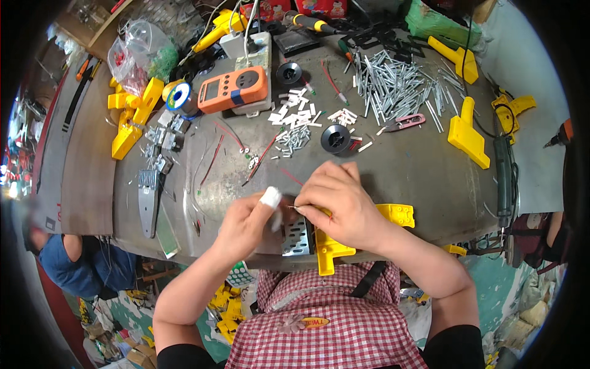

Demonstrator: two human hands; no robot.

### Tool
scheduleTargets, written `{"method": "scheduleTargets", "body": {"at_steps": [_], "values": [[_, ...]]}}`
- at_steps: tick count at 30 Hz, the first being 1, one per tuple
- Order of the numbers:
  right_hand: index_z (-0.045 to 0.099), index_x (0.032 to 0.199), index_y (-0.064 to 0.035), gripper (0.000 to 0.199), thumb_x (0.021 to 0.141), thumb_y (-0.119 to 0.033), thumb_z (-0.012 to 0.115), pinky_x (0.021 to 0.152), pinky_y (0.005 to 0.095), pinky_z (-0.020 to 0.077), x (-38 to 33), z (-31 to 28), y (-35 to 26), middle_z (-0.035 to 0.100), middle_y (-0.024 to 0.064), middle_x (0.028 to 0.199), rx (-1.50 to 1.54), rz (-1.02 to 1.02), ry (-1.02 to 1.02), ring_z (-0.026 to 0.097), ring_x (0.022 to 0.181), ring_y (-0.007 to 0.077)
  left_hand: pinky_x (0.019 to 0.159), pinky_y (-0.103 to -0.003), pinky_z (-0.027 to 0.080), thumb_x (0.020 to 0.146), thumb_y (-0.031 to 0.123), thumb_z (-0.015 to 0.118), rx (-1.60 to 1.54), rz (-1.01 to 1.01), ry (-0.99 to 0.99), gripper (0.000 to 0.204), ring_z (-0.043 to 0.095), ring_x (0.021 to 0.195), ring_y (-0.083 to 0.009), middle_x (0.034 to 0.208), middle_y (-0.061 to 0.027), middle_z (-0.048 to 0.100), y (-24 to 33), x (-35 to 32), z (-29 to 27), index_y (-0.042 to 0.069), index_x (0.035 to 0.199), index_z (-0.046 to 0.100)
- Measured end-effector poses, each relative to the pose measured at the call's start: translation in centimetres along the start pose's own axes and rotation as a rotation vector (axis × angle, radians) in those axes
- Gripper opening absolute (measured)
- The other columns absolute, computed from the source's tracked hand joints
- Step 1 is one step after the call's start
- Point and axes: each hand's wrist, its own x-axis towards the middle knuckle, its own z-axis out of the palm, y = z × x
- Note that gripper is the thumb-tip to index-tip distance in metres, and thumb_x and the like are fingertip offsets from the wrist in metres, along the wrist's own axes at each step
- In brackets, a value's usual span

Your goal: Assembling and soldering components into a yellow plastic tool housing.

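Observation:
My left hand (249, 222) and my right hand (341, 200) meet at the near edge of a grey metal worktable (399, 166). A white wrap covers the left thumb tip. Together the fingertips pinch a thin red wire (294, 179) with a small metal end between them. Under my hands lie a perforated metal bracket (298, 237) and a yellow plastic housing (393, 216), which my right wrist partly hides.
Further back lie a heap of grey metal tubes (396, 83), small white connectors (295, 111), two black spools (335, 139), loose red wires (212, 161), an orange meter (233, 89), pink snips (402, 123) and several yellow housings (467, 132). Another person (74, 258) sits at the left.

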Motion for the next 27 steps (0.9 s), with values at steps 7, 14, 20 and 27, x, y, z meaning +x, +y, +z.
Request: {"method": "scheduleTargets", "body": {"at_steps": [7, 14, 20, 27], "values": [[0.057, 0.08, -0.0088, 0.009, 0.077, -0.015, 0.064, 0.082, 0.0371, 0.0322, 0.2, 0.3, 0.6, 0.055, 0.0015, 0.081, 0.201, 0.063, -0.051, 0.052, 0.09, 0.0188, 0.077, -0.039, 0.044, 0.061, 0.004, 0.069, 0.973, 0.947, 0.266, 0.024, 0.057, 0.088, -0.0285, 0.09, -0.0064, 0.061, 1.3, 0.5, 0.5, 0.006, 0.084, 0.06], [0.05, 0.077, -0.009, 0.013, 0.075, -0.013, 0.062, 0.081, 0.041, 0.0314, 0.4, 0.9, -0.4, 0.049, 0.0032, 0.082, -0.268, -0.114, 0.083, 0.049, 0.088, 0.0214, 0.073, -0.028, 0.043, 0.085, 0.01, 0.059, 0.297, 0.114, 0.093, 0.011, 0.053, 0.079, -0.0103, 0.084, -0.0055, 0.061, 1.7, 4.2, -1.3, 0.002, 0.092, 0.058], [0.057, 0.084, -0.008, 0.011, 0.076, -0.012, 0.063, 0.08, 0.0389, 0.032, -0.3, 1.0, -0.7, 0.054, 0.003, 0.085, -0.142, -0.024, 0.034, 0.05, 0.09, 0.021, 0.078, -0.039, 0.046, 0.079, 0.0, 0.057, 0.864, 0.637, 0.402, 0.024, 0.06, 0.085, -0.026, 0.085, -0.0103, 0.061, 1.6, 12.2, -2.9, 0.004, 0.102, 0.052], [0.067, 0.085, -0.0091, 0.014, 0.074, -0.017, 0.07, 0.075, 0.0323, 0.036, -0.6, 0.3, -0.2, 0.064, 0.0002, 0.08, -0.015, 0.033, 0.105, 0.057, 0.08, 0.0174, 0.075, -0.038, 0.049, 0.078, -0.003, 0.058, 0.939, 0.732, 0.442, 0.027, 0.062, 0.089, -0.0319, 0.094, -0.0161, 0.061, 1.8, 11.9, -4.3, 0.005, 0.103, 0.054]]}}
